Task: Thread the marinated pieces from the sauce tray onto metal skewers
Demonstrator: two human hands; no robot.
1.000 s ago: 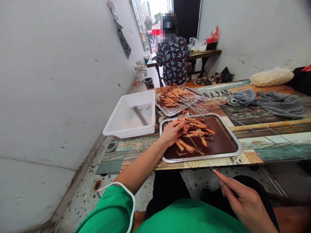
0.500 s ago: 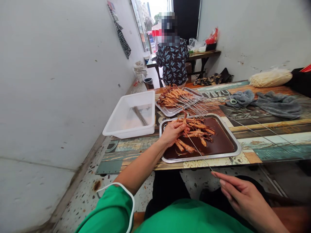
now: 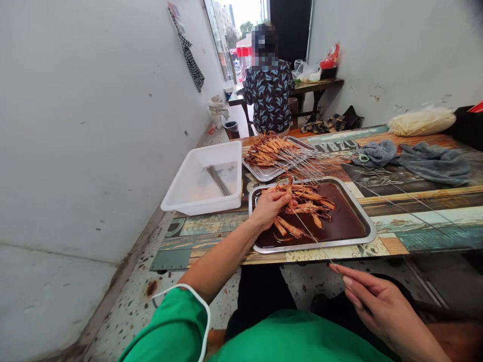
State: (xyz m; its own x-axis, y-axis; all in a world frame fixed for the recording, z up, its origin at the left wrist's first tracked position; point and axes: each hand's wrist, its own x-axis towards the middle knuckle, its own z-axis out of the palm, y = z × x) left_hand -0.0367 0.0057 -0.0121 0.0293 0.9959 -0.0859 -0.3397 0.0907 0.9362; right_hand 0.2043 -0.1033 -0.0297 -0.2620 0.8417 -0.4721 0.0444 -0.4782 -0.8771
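My left hand [image 3: 269,207] is closed around a long reddish-brown marinated meat piece [image 3: 289,185], its stringy end upward, above the near metal tray [image 3: 370,226]. Several similar meat pieces [image 3: 311,207] lie there in dark brown liquid. A thin metal skewer [image 3: 315,240] runs from the held piece toward me, past the tray's front rim. Near its lower end, my right hand [image 3: 377,296] pinches the skewer between thumb and fingers, below the table edge. How deep the tip sits in the meat is hidden by my left fingers.
Behind the near tray, another tray [image 3: 264,174] bears a pile of skewered pieces, skewers pointing right. A white bin [image 3: 188,201] with loose skewers stands left. Grey cloths [image 3: 433,163] and a bagged pale bundle [image 3: 421,121] lie right. A person [image 3: 268,95] sits farther back.
Both hands keep their hold on the meat piece and skewer, with barely any movement. The whole view has shifted slightly.
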